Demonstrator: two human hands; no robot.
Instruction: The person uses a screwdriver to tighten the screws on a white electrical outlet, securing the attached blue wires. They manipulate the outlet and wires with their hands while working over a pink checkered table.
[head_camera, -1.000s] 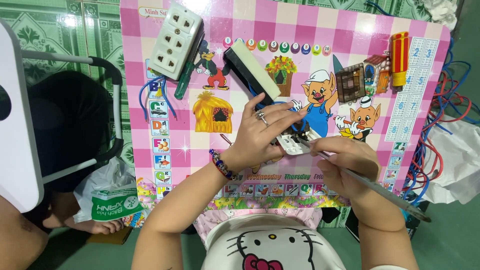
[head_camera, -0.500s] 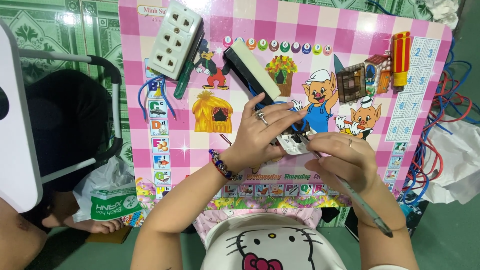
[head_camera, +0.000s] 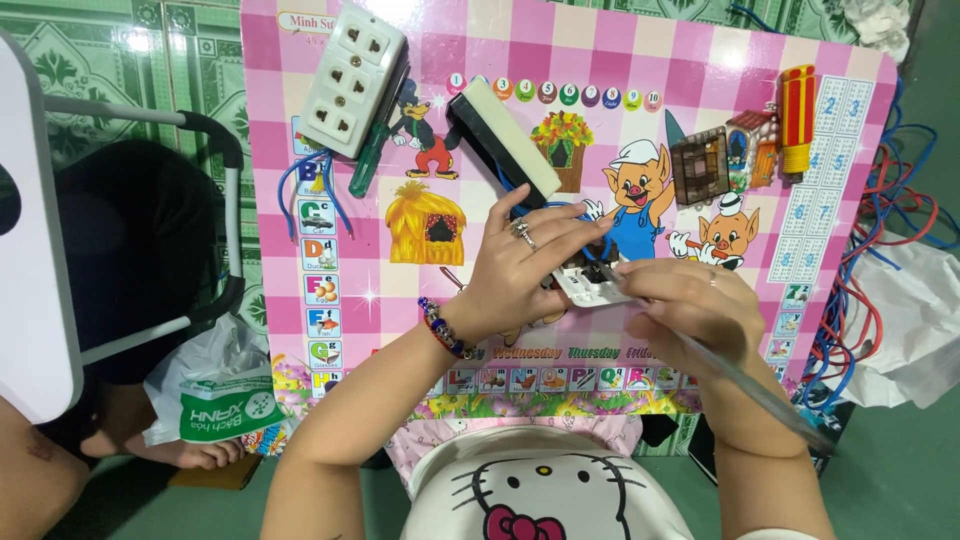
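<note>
The left hand (head_camera: 520, 270) held a small white socket part (head_camera: 590, 287) against the pink worktop (head_camera: 700, 80). Just right of it, the right hand (head_camera: 685, 310) gripped a clear-handled screwdriver (head_camera: 740, 375), its tip touching the part.

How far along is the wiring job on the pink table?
Done: nothing looks finished. In hand: the left hand steadies a small white switch while the right hand works a screwdriver tip into it. Left: the socket strip, black-and-white block and loose wires lie unconnected.
</note>
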